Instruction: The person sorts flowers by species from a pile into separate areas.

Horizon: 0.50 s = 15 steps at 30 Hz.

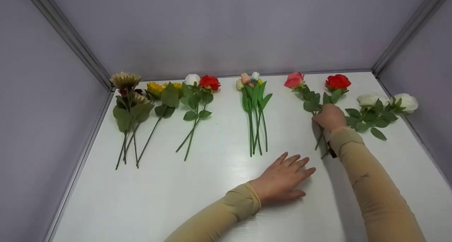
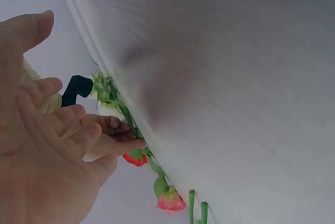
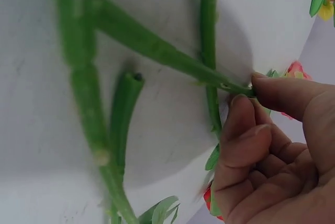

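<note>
My right hand (image 1: 331, 118) pinches a green rose stem (image 3: 172, 59) between thumb and index finger, low over the white table. Above that hand in the head view lie a pink rose (image 1: 294, 80) and a red rose (image 1: 338, 82); their stems cross below it. Which bloom the pinched stem carries is partly hidden by the fingers. My left hand (image 1: 284, 182) is spread palm down near the table's middle, holding nothing. White roses (image 1: 406, 103) with leafy stems lie just right of my right hand.
A tulip bunch (image 1: 256, 97) lies at the table's centre. Further left are a white flower (image 1: 192, 79) with a red one (image 1: 209, 82), yellow sunflowers (image 1: 155, 89) and beige blooms (image 1: 125, 80). Grey walls (image 1: 226, 30) enclose the table's back and sides.
</note>
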### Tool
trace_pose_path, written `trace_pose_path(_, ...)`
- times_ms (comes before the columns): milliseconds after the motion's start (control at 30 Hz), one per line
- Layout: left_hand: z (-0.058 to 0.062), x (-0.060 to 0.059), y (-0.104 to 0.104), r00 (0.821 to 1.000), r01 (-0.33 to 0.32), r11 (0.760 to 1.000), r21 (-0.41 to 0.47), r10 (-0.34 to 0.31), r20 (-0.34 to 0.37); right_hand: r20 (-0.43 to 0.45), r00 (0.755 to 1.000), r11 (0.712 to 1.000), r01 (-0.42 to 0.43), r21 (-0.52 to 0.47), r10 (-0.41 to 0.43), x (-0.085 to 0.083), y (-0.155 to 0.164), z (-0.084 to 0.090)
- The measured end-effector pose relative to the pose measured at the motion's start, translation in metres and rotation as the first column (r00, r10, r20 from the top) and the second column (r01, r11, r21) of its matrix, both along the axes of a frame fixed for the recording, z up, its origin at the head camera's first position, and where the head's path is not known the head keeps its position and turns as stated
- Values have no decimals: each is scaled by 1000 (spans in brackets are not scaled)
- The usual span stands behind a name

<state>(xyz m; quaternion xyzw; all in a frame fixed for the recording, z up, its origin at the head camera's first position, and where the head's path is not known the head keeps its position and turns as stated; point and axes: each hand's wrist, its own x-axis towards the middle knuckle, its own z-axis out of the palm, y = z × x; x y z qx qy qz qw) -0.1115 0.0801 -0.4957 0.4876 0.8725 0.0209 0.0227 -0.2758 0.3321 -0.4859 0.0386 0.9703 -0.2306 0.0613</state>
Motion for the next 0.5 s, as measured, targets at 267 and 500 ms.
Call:
trace_pose_path(267,-1,-4,-3,999,-13,999,38,12,41,26,999,994,39,-99,-36,8,7,10)
trace_pose_path(500,1,-8,-3,999,-33,997,76,31,36,-13,999,984,34,-178,-36,10,8,22)
